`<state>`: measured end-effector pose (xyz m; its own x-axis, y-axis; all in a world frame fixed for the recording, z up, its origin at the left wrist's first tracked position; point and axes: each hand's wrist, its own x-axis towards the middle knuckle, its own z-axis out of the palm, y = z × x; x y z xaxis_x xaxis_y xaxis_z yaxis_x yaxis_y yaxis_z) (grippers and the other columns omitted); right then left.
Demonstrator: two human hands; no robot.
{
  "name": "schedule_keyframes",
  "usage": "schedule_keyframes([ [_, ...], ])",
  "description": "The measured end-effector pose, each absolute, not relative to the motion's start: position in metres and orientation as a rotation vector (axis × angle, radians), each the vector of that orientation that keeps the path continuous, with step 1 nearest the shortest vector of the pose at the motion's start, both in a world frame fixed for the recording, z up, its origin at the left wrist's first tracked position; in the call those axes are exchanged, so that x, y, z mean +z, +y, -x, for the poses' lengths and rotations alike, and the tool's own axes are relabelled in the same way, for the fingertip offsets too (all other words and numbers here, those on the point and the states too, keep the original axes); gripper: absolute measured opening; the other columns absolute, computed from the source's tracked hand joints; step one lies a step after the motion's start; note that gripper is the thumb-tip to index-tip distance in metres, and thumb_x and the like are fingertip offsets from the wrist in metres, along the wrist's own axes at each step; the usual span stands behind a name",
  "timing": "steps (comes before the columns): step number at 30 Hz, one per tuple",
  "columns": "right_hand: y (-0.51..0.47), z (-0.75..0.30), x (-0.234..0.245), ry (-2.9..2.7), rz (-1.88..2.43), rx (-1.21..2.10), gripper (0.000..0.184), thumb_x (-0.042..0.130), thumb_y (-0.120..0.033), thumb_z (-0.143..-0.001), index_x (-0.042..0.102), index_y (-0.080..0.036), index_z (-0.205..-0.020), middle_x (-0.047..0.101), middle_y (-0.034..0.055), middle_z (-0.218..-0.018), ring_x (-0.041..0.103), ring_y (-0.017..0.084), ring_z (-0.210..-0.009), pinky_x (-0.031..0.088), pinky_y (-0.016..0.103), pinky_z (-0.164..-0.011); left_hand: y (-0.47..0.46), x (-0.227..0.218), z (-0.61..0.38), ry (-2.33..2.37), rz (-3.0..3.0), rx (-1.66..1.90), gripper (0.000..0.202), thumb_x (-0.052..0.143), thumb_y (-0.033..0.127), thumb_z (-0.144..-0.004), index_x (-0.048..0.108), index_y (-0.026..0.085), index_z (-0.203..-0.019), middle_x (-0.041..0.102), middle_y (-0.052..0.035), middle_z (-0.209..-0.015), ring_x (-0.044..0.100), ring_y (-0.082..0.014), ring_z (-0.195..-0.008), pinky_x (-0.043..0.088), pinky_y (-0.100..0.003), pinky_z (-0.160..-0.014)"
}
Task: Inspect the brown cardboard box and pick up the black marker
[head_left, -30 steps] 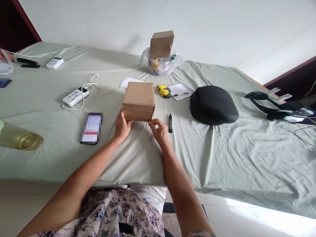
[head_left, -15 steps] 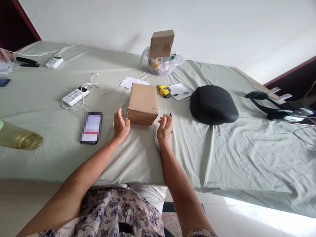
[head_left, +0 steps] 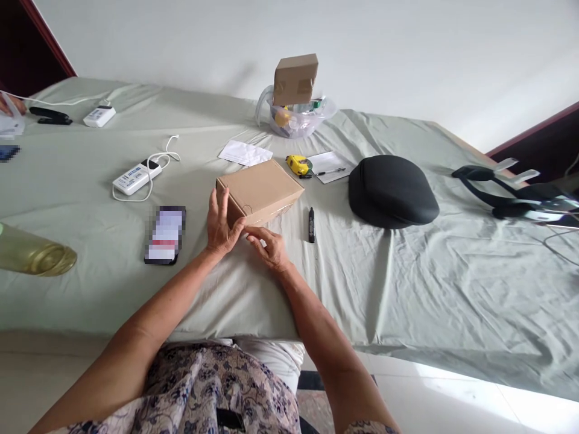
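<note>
- Lower centre: the right hand (head_left: 269, 246) curls, thumb and index finger close together, by the near corner of the brown box (head_left: 260, 188), perhaps working at that edge; I cannot tell whether they pinch anything.
- Left of centre: the phone (head_left: 166, 235) lies screen up, presumably so it can be read.
- Centre: the left hand (head_left: 221, 228) spreads wide against the box's left end, thumb at the near corner, probably bracing it against sliding.
- Just right of centre: the marker (head_left: 312, 225) lies apart from the box, within easy reach.
- Mid-frame: the box rests slantwise on the cloth (head_left: 253, 295), which brings one corner toward both hands.
- Upper centre: a second box (head_left: 295, 79) sits atop the filled basket (head_left: 312, 125), seemingly too bulky to sink in.
</note>
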<state>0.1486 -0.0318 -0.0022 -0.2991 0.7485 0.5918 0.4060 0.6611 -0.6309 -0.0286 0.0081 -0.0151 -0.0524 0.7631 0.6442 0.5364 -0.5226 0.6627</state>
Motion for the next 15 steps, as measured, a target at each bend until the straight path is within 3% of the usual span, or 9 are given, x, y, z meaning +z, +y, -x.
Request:
schedule_keyframes([
  [5,-0.031,-0.160,0.005,-1.621,1.003,-0.090,0.022,0.053,-0.036,-0.106,0.069,-0.023,-0.112,0.076,0.0060,-0.095,0.072,0.019,-0.086,0.059,0.034,-0.079,0.003,-0.013,0.021,1.383,-2.204,1.596,0.070,0.056,0.068,-0.097,0.053,0.020,-0.148,0.022,-0.0237,-0.172,0.029,-0.0411,-0.160,0.038,-0.058,-0.124],
  [8,-0.030,-0.161,0.008,-1.594,1.017,-0.363,0.031,0.058,-0.047,-0.102,0.068,-0.024,-0.120,0.071,0.0096,-0.110,0.069,0.024,-0.103,0.055,0.042,-0.092,0.001,-0.014,0.018,1.348,-2.252,1.670,0.059,0.058,0.060,-0.099,0.054,0.021,-0.144,0.024,-0.0230,-0.172,0.034,-0.0392,-0.158,0.042,-0.056,-0.121],
  [11,-0.031,-0.157,0.007,-1.690,1.089,-0.459,0.043,0.061,-0.061,-0.097,0.069,-0.028,-0.124,0.066,0.0101,-0.125,0.063,0.028,-0.122,0.045,0.049,-0.110,-0.005,-0.015,0.015,1.207,-2.360,1.722,0.060,0.059,0.058,-0.100,0.053,0.021,-0.147,0.020,-0.0226,-0.174,0.033,-0.0402,-0.158,0.044,-0.054,-0.120],
  [15,-0.031,-0.154,0.002,-1.750,1.178,-0.504,0.040,0.064,-0.064,-0.095,0.074,-0.032,-0.117,0.064,0.0076,-0.131,0.057,0.029,-0.132,0.034,0.050,-0.119,-0.013,-0.016,0.008,1.090,-2.457,1.736,0.054,0.054,0.047,-0.104,0.049,0.022,-0.151,0.016,-0.0202,-0.176,0.032,-0.0388,-0.159,0.047,-0.052,-0.119],
])
